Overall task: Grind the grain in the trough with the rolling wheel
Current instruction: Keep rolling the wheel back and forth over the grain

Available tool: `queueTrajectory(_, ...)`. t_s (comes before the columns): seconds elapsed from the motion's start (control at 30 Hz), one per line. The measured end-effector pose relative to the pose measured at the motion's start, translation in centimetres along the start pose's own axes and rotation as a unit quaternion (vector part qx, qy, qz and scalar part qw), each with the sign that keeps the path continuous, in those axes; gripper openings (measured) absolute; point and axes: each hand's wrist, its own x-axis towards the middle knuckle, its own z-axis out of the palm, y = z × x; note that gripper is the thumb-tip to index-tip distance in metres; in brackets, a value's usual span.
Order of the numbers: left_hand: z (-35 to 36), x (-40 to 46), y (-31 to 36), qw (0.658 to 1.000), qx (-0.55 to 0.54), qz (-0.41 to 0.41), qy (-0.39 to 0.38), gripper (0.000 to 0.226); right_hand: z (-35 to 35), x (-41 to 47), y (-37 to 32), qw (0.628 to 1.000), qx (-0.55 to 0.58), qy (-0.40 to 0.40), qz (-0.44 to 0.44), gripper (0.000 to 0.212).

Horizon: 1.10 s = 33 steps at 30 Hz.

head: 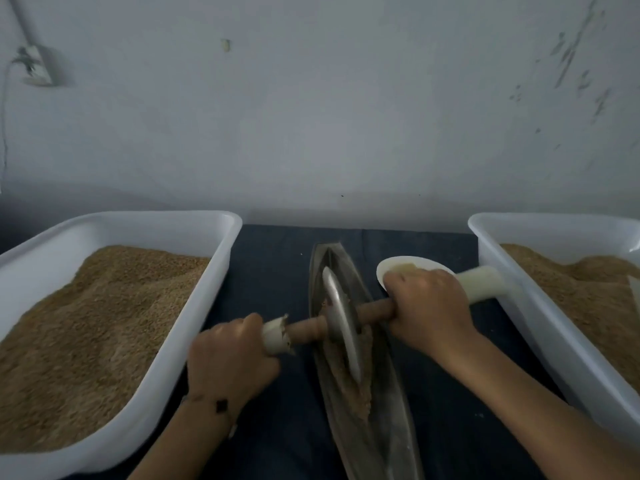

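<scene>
Both hands, left hand (230, 355) and right hand (427, 313), are clamping the axle (372, 311); between them, the wheel (341, 320) is sitting in the trough (388, 393).

The left hand (231, 355) and right hand (429, 306), fingers curled, each grip an axle end; both forearms reach in from the lower frame.

Beyond my fingers I see a pale grey-blue plaster wall (329, 116), scuffed and flaked toward its upper right. High to the left of my fingers, a white socket (36, 65) hangs with a cord trailing down. Under my fingers, a dark blue cloth (277, 271) covers the work surface. Light is dim, even.
</scene>
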Motion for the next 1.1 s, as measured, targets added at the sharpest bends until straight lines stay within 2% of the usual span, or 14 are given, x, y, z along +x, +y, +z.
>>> queueTrajectory(0.1,0.8,4.8,-0.3,0.994,0.067,-0.061,-0.065,0.025,2.2,4.7,2.1,0.982,0.021,-0.184,0.047,0.015)
queueTrajectory(0.17,0.8,7.5,-0.1,0.99,0.083,-0.055,-0.102,0.027,3.1,5.7,3.0,0.966,0.046,-0.244,0.074,0.009)
queueTrajectory(0.27,0.3,7.6,0.6,0.99,0.09,-0.05,-0.092,0.024,3.1,4.8,2.7,0.968,0.062,-0.223,0.098,0.011)
queueTrajectory(0.37,-0.8,3.1,1.3,0.996,0.062,-0.06,-0.029,0.022,1.0,1.9,1.0,0.984,0.029,-0.152,0.093,0.023)
queueTrajectory(0.5,-3.0,-3.5,2.2,0.998,0.017,-0.003,0.061,0.024,-2.7,-4.7,-1.6,0.998,-0.002,0.019,0.062,0.021)
queueTrajectory(0.57,-3.6,-4.9,2.0,0.997,0.02,0.024,0.076,0.028,-3.8,-6.9,-1.8,0.996,0.007,0.071,0.044,0.024)
queueTrajectory(0.73,-2.5,-3.0,1.4,0.999,-0.012,0.024,0.047,0.036,-2.6,-5.1,-1.1,0.999,0.027,0.009,0.039,0.038)
queueTrajectory(0.83,-0.7,-0.4,0.8,0.999,-0.026,-0.002,0.02,0.037,0.1,-0.9,0.1,0.995,-0.022,-0.087,0.039,0.035)
queueTrajectory(0.93,0.8,2.8,0.5,0.999,-0.002,-0.049,0.021,0.031,1.9,3.3,1.7,0.984,0.007,-0.165,0.06,0.029)
queueTrajectory(1.0,0.8,4.4,1.0,0.998,0.031,-0.058,0.024,0.026,2.1,4.2,2.1,0.978,0.037,-0.186,0.083,0.023)
queueTrajectory(1.1,-0.9,4.1,2.3,0.999,0.04,-0.024,0.009,0.029,1.7,1.7,1.4,0.974,0.041,-0.178,0.133,0.017)
